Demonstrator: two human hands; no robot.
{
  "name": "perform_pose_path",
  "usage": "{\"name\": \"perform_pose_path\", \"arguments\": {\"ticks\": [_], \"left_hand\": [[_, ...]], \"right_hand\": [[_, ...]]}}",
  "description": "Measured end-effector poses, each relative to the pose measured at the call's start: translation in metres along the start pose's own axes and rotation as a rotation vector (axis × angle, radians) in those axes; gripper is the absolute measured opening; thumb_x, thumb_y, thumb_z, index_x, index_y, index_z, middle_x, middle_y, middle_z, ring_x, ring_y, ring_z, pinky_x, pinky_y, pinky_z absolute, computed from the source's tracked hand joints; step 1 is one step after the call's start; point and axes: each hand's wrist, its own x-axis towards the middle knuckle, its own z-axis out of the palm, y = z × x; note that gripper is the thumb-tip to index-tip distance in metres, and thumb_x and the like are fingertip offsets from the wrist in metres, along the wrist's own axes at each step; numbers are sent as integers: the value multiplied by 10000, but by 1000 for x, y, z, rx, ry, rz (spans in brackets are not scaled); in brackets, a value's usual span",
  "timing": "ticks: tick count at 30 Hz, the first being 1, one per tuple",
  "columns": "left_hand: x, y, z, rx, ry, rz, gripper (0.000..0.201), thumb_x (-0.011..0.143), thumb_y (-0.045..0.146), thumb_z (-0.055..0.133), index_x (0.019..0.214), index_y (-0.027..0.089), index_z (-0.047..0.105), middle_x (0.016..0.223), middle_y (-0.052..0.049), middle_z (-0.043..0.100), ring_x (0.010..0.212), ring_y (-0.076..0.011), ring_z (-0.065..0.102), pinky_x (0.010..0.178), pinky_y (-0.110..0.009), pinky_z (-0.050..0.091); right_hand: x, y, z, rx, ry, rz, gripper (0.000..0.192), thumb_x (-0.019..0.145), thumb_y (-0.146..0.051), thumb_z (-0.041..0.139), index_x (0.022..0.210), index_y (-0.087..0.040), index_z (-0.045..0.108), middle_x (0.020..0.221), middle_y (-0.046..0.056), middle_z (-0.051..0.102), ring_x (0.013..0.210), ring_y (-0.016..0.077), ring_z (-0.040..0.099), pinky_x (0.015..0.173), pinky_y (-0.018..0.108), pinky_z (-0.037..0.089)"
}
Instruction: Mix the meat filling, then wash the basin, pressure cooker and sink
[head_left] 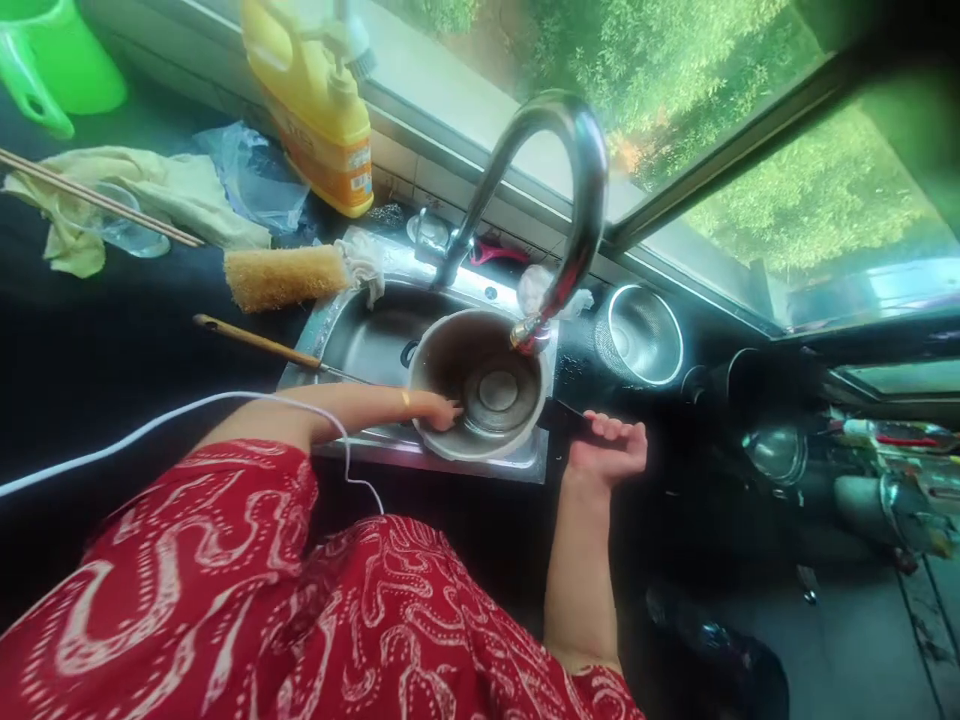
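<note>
A deep metal saucepan (499, 330) is held over the sink (367, 340), its open mouth facing me. My right hand (609, 448) is closed around the saucepan's long black handle (574, 418). Over the left rim, my left hand (441, 411) reaches into the pan, fingers stretched toward the inner wall; their tips are partly hidden. Nothing can be made out in that hand. Above the pan hangs the curved chrome faucet (577, 150), its spout by the upper right rim. No clear water stream shows. A wooden-handled utensil (255, 340) lies across the sink's left edge.
At the left are a brown scrubbing sponge (285, 277), a yellow detergent bottle (330, 140), cloths (172, 190), chopsticks (97, 195) and a green container (67, 60). A metal strainer basket (643, 335) stands right of the sink. A white cable (187, 405) crosses my left arm.
</note>
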Motion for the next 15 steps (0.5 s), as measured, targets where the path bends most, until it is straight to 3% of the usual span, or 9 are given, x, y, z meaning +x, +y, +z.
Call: {"name": "perform_pose_path", "arguments": {"ticks": [3,6,10,15], "left_hand": [[-22,22,-21,80,-165,124,507,808,182,512,1303,200,617,1298,-116,625,1120,-254,616,926,-326,461],[-32,44,-48,220,-212,221,408,794,139,529,1147,235,711,1154,-87,704,1040,-248,641,893,-314,466],[-30,69,-67,395,-213,133,325,745,97,604,1033,170,737,1013,-127,729,931,-272,663,829,-331,489],[-16,83,-73,516,-112,17,255,795,143,617,1025,87,712,889,-164,719,886,-288,657,835,-376,492]], "right_hand": [[-8,-33,-11,81,71,-22,348,716,-328,518,595,-196,220,528,-78,243,461,67,347,632,289,490],[-18,-60,-30,91,140,-61,350,718,-329,517,601,-197,214,537,-79,232,463,66,358,635,290,495],[-32,-75,-61,109,251,-133,356,725,-325,521,603,-204,210,541,-82,227,457,70,360,629,298,504],[-59,-66,-106,138,306,-128,360,732,-356,566,597,-217,262,542,-84,304,495,94,453,710,356,535]]}}
